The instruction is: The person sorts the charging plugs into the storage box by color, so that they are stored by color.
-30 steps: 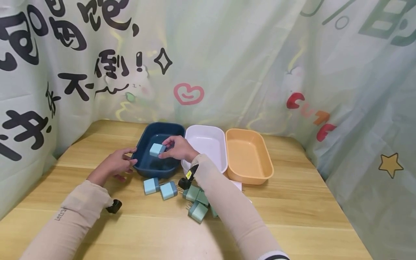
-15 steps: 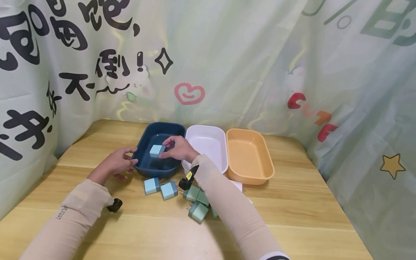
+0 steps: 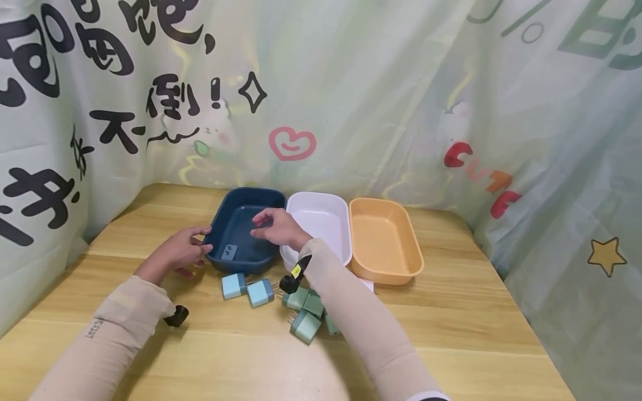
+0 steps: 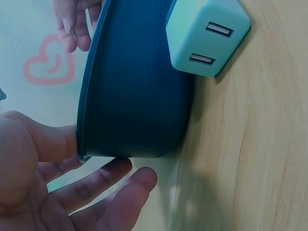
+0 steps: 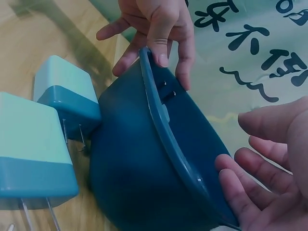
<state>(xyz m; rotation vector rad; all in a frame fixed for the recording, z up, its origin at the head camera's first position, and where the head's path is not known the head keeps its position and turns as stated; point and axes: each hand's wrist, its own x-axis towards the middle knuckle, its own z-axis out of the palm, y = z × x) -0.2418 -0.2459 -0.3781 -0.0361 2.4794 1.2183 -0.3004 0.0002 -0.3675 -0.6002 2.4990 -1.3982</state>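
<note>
My left hand (image 3: 183,250) holds the left rim of the dark blue plastic bin (image 3: 217,260), thumb and fingers on either side of the wall in the right wrist view. Over the same bin hovers my right hand (image 3: 278,227), fingers apart with nothing between them. A blue charger plug (image 3: 229,252) lies inside at the near left corner, its metal prongs (image 5: 168,91) pointing up. Two light blue charger plugs, one at the left (image 3: 233,286) and one beside it (image 3: 261,293), lie on the table just in front of the bin; USB ports (image 4: 219,29) show on one.
A white bin (image 3: 321,206) and an orange bin (image 3: 386,239) stand in a row to the right. Several green charger plugs (image 3: 306,327) lie clustered by my right forearm, which hides part of them. A white item (image 3: 368,285) peeks out behind the sleeve. A printed curtain (image 3: 351,100) hangs behind.
The light blue charger plug has left my right fingers and now lies in the dark blue bin. My right fingers have spread a little; my left hand stays at the rim.
</note>
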